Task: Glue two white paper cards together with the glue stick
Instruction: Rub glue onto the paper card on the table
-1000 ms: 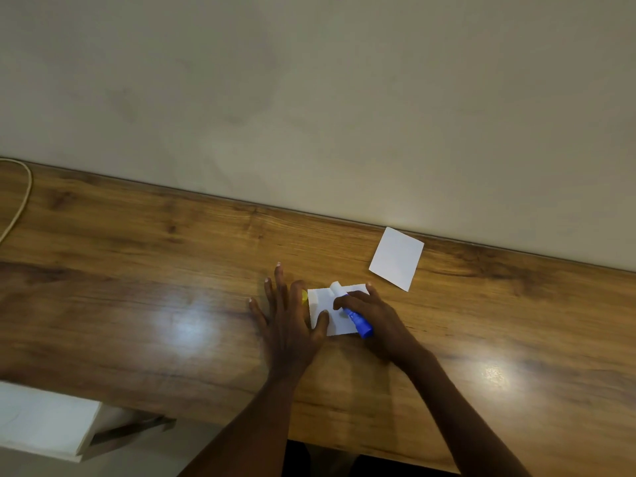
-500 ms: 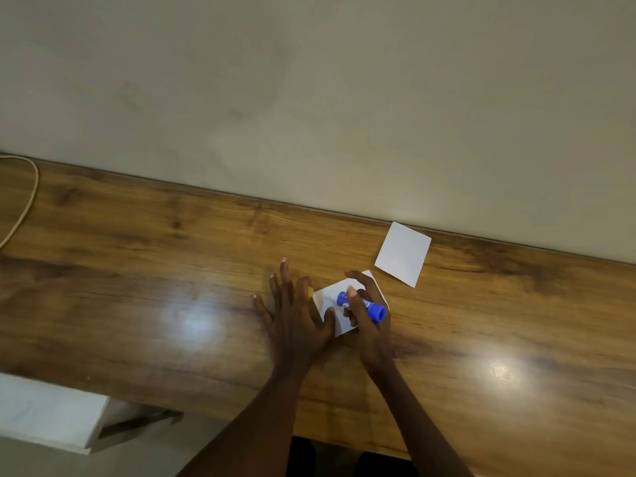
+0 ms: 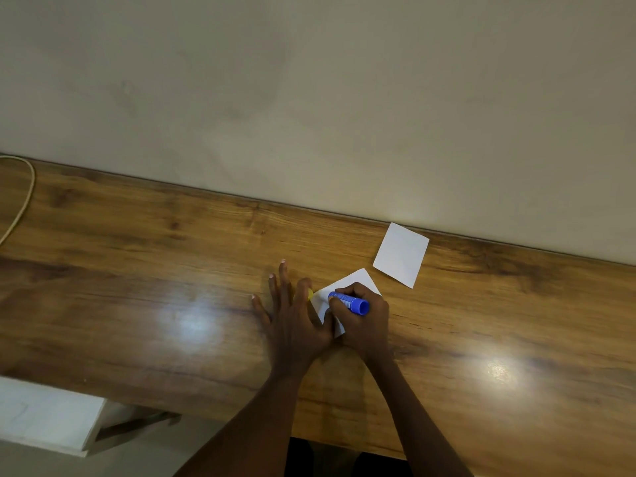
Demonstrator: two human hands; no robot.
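The plain wall [image 3: 309, 98] rises behind the long wooden table [image 3: 137, 287]. My left hand [image 3: 292, 321] lies flat on it with fingers spread, the thumb pressing the near edge of one white card [image 3: 347, 282]. My right hand [image 3: 368, 321] is curled round the blue glue stick [image 3: 349, 302], held slanted with its tip down on that card. The second white card [image 3: 401, 254] lies apart by the wall. Something small and yellow [image 3: 310, 294] peeks from under my left forefinger.
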